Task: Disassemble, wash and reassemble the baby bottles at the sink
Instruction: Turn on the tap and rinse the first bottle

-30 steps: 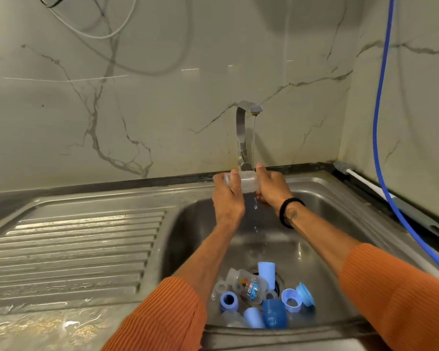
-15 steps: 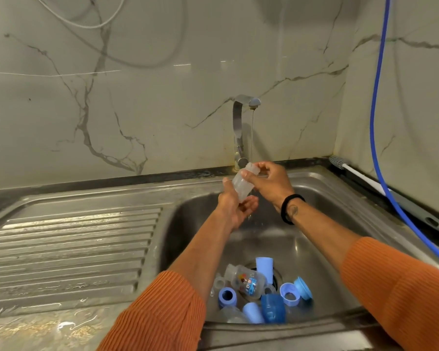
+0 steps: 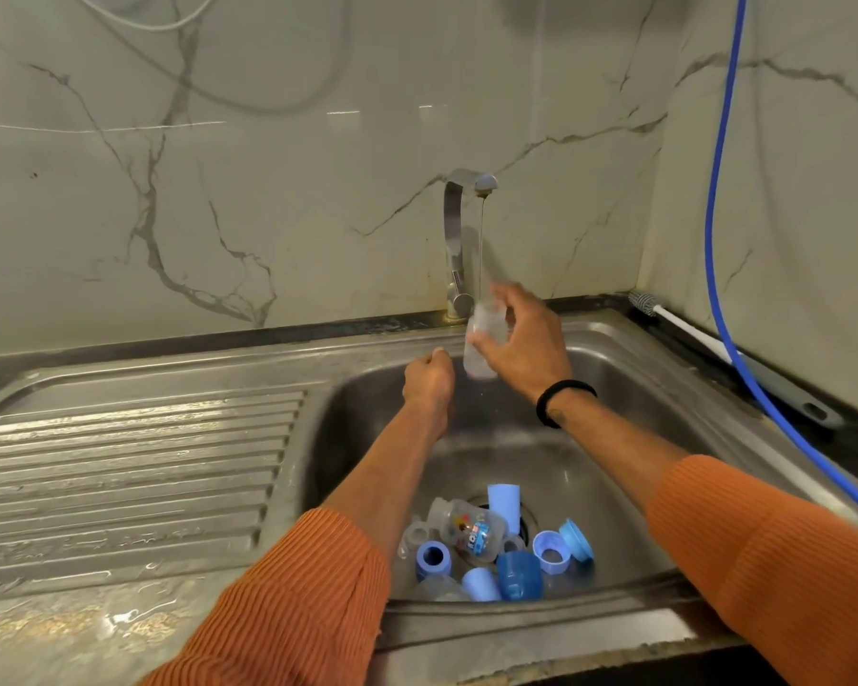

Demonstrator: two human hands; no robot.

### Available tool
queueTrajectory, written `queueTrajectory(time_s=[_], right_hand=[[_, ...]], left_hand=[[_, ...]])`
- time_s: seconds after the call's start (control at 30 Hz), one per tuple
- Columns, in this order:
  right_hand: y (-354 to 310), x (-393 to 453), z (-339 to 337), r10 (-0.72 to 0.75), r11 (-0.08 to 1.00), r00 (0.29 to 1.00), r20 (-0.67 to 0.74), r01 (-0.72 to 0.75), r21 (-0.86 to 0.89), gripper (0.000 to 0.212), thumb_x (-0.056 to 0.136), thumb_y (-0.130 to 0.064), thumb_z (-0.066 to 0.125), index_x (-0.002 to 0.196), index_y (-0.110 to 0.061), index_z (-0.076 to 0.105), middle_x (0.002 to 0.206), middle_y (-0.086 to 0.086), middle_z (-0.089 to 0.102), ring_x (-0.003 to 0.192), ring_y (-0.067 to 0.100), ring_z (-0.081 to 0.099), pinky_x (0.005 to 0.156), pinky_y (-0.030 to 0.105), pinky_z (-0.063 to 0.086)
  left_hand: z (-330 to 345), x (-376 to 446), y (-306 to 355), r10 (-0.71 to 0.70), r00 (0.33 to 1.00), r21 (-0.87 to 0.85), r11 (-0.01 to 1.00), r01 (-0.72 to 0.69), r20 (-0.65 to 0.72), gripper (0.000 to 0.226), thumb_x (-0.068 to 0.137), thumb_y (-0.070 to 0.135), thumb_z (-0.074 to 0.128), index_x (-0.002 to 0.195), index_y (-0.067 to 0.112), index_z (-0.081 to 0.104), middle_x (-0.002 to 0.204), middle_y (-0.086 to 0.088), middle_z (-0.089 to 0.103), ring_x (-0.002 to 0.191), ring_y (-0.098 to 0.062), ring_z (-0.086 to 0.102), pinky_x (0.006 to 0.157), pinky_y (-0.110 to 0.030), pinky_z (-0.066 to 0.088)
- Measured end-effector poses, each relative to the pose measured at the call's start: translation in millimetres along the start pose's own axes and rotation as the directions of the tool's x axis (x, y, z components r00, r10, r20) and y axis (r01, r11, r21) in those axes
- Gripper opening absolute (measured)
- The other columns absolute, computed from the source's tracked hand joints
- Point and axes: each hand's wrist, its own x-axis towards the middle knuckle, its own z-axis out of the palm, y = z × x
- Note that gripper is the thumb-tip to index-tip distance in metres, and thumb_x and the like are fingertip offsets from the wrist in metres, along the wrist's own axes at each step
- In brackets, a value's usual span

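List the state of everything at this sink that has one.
tap: running, thin stream
clear bottle: upright under stream, capless
right hand: grips the bottle
left hand: curled, holding nothing
printed bottle: lying in basin, capless
bottle brush: lying unused

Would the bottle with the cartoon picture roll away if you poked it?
Probably only a little. The picture bottle lies on its side and is round, so it could roll, but blue caps and rings crowd it in the sink. It looks like clear empty plastic, so likely light. Everything looks wet, so it may be slippery.
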Motion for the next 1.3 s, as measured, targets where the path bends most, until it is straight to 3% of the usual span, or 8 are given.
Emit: queueTrajectory(time_s=[0.07, 0.17, 0.33, 0.47, 0.7, 0.9, 1.07, 1.3], right_hand=[[9.1, -11.2, 2.6, 0.080, 0.997, 0.980, 0.181, -0.075, -0.032, 0.076, 0.079, -0.027, 0.089, 0.145, -0.018, 0.053, 0.138, 0.007, 0.062, 0.125, 0.025, 0.061, 0.103, 0.037, 0.053], [7.1, -7.4, 0.8, 0.014, 0.999, 0.998, 0.066, -0.011, -0.042, 0.071, 0.082, -0.029, 0.086, 0.144, -0.017, 0.055, 0.137, 0.007, 0.063, 0.122, 0.023, 0.061, 0.104, 0.037, 0.052], [13.8, -17.6, 12.5, 0.132, 0.990, 0.948, 0.291, -0.114, -0.078, 0.062, 0.081, -0.027, 0.087, 0.136, -0.018, 0.061, 0.131, 0.007, 0.064, 0.114, 0.021, 0.062, 0.089, 0.027, 0.052], [9.1, -7.1, 12.2, 0.183, 0.975, 0.972, 0.146, -0.198, 0.102, 0.066, 0.079, -0.035, 0.088, 0.138, -0.019, 0.061, 0.127, -0.002, 0.064, 0.112, 0.017, 0.063, 0.096, 0.031, 0.055], [25.3, -0.7, 1.8, 0.455, 0.672, 0.808, 0.375, -0.587, 0.451, 0.046, 0.090, -0.024, 0.080, 0.131, -0.008, 0.065, 0.116, 0.010, 0.073, 0.102, 0.022, 0.073, 0.083, 0.035, 0.064], [34.3, 18.5, -31.4, 0.525, 0.804, 0.838, 0.150, -0.546, 0.235, 0.039, 0.088, -0.020, 0.079, 0.123, -0.006, 0.069, 0.109, 0.015, 0.073, 0.101, 0.029, 0.072, 0.089, 0.044, 0.062], [55.8, 29.2, -94.9, 0.329, 0.880, 0.917, -0.225, -0.384, -0.279, 0.014, 0.093, -0.002, 0.055, 0.094, 0.008, 0.065, 0.101, 0.030, 0.067, 0.100, 0.046, 0.063, 0.086, 0.047, 0.055], [83.8, 15.5, -122.1, 0.452, 0.670, 0.867, -0.207, -0.484, -0.563, 0.039, 0.104, -0.008, 0.042, 0.141, -0.007, 0.054, 0.130, 0.028, 0.059, 0.125, 0.045, 0.050, 0.103, 0.052, 0.044]], left_hand=[[0.7, -2.6, -3.5, 0.040, 0.999, 0.038, 0.999, -0.039, -0.025, 0.036, 0.108, 0.030, 0.043, 0.132, 0.010, 0.060, 0.118, -0.011, 0.066, 0.107, -0.027, 0.062, 0.101, -0.046, 0.052], [0.1, -3.3, -2.5, 0.066, 0.995, 0.061, 0.996, -0.062, -0.072, 0.036, 0.108, 0.028, 0.041, 0.132, 0.009, 0.060, 0.123, -0.017, 0.066, 0.113, -0.031, 0.063, 0.106, -0.049, 0.050], [-4.1, -4.0, -4.2, 0.070, 0.992, 0.076, 0.995, -0.063, -0.107, 0.036, 0.109, 0.029, 0.041, 0.129, 0.007, 0.061, 0.121, -0.020, 0.065, 0.104, -0.028, 0.061, 0.093, -0.040, 0.050], [-3.9, -2.8, -3.6, 0.022, 0.999, 0.082, 0.996, -0.024, 0.025, 0.042, 0.106, 0.040, 0.047, 0.131, 0.009, 0.060, 0.124, -0.016, 0.066, 0.110, -0.031, 0.064, 0.102, -0.046, 0.053], [-6.3, -3.0, -3.0, 0.027, 0.992, -0.068, 0.998, -0.019, 0.123, 0.053, 0.086, 0.043, 0.081, 0.127, 0.014, 0.062, 0.122, -0.016, 0.067, 0.098, -0.030, 0.072, 0.077, -0.039, 0.065], [-2.7, -6.4, -2.4, 0.578, 0.815, 0.398, 0.738, -0.544, 0.042, 0.069, 0.073, 0.035, 0.091, 0.128, 0.027, 0.050, 0.125, -0.005, 0.060, 0.109, -0.022, 0.060, 0.090, -0.036, 0.057], [1.9, -14.1, 0.7, 0.621, 0.774, 0.422, 0.673, -0.608, 0.125, 0.069, 0.070, 0.034, 0.093, 0.125, 0.031, 0.051, 0.120, -0.002, 0.064, 0.104, -0.023, 0.064, 0.089, -0.040, 0.060], [1.6, -19.3, 2.8, 0.596, 0.795, 0.398, 0.707, -0.585, 0.112, 0.069, 0.080, 0.039, 0.087, 0.140, 0.027, 0.055, 0.134, -0.006, 0.062, 0.115, -0.026, 0.062, 0.098, -0.048, 0.057]])
